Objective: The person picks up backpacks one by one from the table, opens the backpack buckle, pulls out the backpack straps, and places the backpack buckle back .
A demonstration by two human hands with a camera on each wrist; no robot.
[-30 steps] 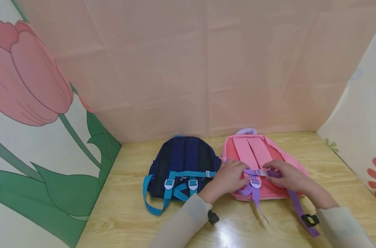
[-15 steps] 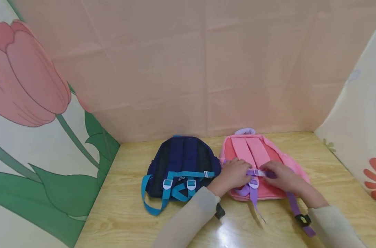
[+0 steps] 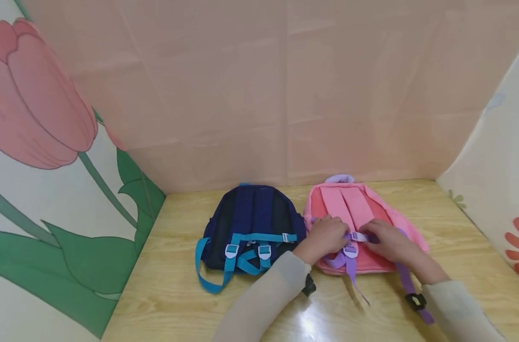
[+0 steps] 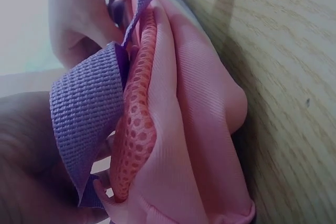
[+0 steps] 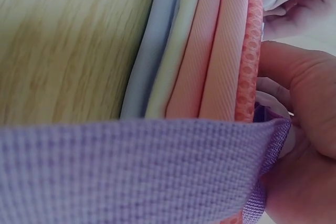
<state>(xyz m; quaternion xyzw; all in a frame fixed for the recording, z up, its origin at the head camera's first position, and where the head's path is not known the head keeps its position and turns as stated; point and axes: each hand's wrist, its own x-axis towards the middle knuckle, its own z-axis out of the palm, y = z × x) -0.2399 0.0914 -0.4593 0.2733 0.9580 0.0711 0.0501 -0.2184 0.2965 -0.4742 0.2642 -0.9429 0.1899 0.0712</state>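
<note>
A pink backpack [image 3: 357,199] lies with its strap side up on the right half of the table. Across it runs a purple chest strap with a white buckle [image 3: 356,236]. My left hand [image 3: 327,237] grips the purple strap to the left of that buckle. To its right, my right hand [image 3: 389,241] pinches the other end of the strap. In the left wrist view, a loop of purple webbing [image 4: 89,108] stands out beside the orange mesh [image 4: 137,124]. Purple webbing [image 5: 131,166] also crosses the right wrist view, where my thumb and fingers hide the grip's details.
Touching the pink bag on its left is a navy backpack [image 3: 252,209] with blue straps [image 3: 265,236]. Both lie on a wood-grain table [image 3: 169,304]. Behind stands a pinkish backdrop [image 3: 225,95]. A loose purple strap end [image 3: 357,280] hangs over the pink bag's front edge.
My left hand has moved right along the strap, closer to the white buckle. My right hand has barely shifted. Both backpacks stay in place.
</note>
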